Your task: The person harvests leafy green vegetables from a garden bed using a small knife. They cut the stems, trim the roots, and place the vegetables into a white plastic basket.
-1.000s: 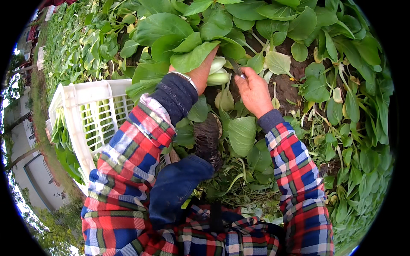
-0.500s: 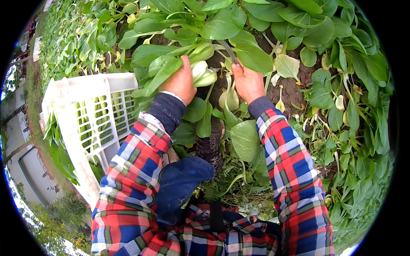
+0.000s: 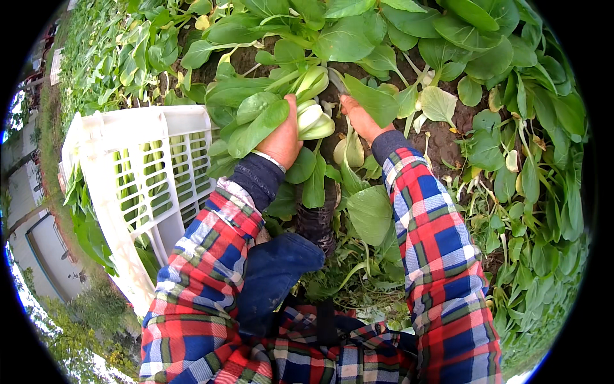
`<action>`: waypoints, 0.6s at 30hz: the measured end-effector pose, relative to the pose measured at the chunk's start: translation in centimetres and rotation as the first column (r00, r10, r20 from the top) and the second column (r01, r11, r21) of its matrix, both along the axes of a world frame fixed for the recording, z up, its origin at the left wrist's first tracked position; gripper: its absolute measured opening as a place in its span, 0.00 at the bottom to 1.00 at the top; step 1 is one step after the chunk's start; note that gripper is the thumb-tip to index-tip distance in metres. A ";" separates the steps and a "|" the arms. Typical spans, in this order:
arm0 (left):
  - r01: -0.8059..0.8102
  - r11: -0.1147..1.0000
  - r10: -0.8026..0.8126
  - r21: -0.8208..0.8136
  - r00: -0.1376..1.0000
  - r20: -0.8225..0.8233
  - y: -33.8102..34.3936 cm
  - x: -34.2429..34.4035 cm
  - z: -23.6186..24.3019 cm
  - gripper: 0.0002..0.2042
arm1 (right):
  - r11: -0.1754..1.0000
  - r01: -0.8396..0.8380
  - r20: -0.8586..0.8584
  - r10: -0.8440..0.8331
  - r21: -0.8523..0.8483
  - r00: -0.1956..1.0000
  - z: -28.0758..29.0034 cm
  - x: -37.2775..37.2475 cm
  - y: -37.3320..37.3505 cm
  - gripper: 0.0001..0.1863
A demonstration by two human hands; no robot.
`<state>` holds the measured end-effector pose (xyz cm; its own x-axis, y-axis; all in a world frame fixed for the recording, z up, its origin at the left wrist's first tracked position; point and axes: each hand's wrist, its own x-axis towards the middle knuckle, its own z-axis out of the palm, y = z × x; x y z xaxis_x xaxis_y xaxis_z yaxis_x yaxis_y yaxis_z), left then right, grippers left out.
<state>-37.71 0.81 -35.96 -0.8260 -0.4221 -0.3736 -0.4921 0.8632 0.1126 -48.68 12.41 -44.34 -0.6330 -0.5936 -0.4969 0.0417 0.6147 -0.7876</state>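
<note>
My left hand is closed around leafy bok choy, its pale cut base pointing right and its green leaves spilling left over my wrist. Just above it lies another bok choy head, pale at its base; whether my fingers also grip this one is hidden. In my closed right hand is a knife, its grey blade reaching up and left beside that upper head. A broad green leaf partly covers the right fingers and the knife's handle.
A white slatted plastic crate with green stalks and leaves stands at left. Rows of growing bok choy spread ahead and right. Yellowed leaves lie on brown soil. My dark boot is planted below my hands, among leaves.
The knife in my right hand has shifted left, close to the upper head's base. My left hand and its bok choy have moved slightly right and down, showing more of the upper head.
</note>
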 end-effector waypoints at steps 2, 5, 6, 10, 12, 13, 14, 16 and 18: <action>-0.019 0.999 0.019 0.032 1.000 0.005 0.2 0.3 0.2 0.32 | 0.999 -0.005 -0.042 0.003 -0.053 0.999 -1.7 0.9 1.9 0.15; 0.035 0.999 -0.036 0.020 0.998 0.048 0.3 2.7 0.8 0.33 | 0.976 0.192 0.175 -0.173 -0.102 0.969 -1.1 2.7 3.2 0.15; 0.071 0.997 -0.072 0.013 0.996 0.056 0.6 3.5 1.5 0.33 | 0.967 0.223 0.205 -0.195 -0.125 0.959 -0.4 2.8 3.0 0.16; 0.076 0.996 -0.078 0.042 0.995 0.063 0.2 2.7 2.9 0.35 | 0.952 0.243 -0.100 -0.265 -0.188 0.959 -0.1 1.8 1.2 0.14; 0.174 0.983 -0.172 -0.061 0.984 0.037 -0.7 1.3 2.3 0.35 | 0.973 0.208 -0.099 -0.217 -0.099 0.971 0.4 1.3 -0.2 0.16; 0.122 0.993 -0.120 -0.002 0.979 0.167 -1.1 0.1 2.3 0.35 | 0.980 0.183 -0.150 -0.192 -0.072 0.970 0.6 1.1 -0.7 0.16; 0.070 0.996 -0.084 0.061 0.953 0.290 -1.3 -1.4 2.4 0.35 | 0.985 0.168 -0.207 -0.172 -0.034 0.963 0.5 0.7 -0.7 0.17; 0.123 0.992 -0.117 -0.009 0.965 0.236 -2.1 -2.6 2.5 0.37 | 0.990 0.138 -0.189 -0.138 -0.018 0.972 0.5 0.7 -1.6 0.17; 0.049 0.998 -0.033 -0.049 0.958 0.284 -2.6 -4.4 2.5 0.37 | 0.989 0.146 -0.207 -0.149 -0.030 0.967 0.4 0.8 -1.9 0.17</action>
<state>-42.15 -1.78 -33.45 -0.7068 -0.4161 -0.5721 -0.4608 0.8844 -0.0741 -47.85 10.53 -43.93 -0.8026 -0.4918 -0.3374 -0.0343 0.6029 -0.7971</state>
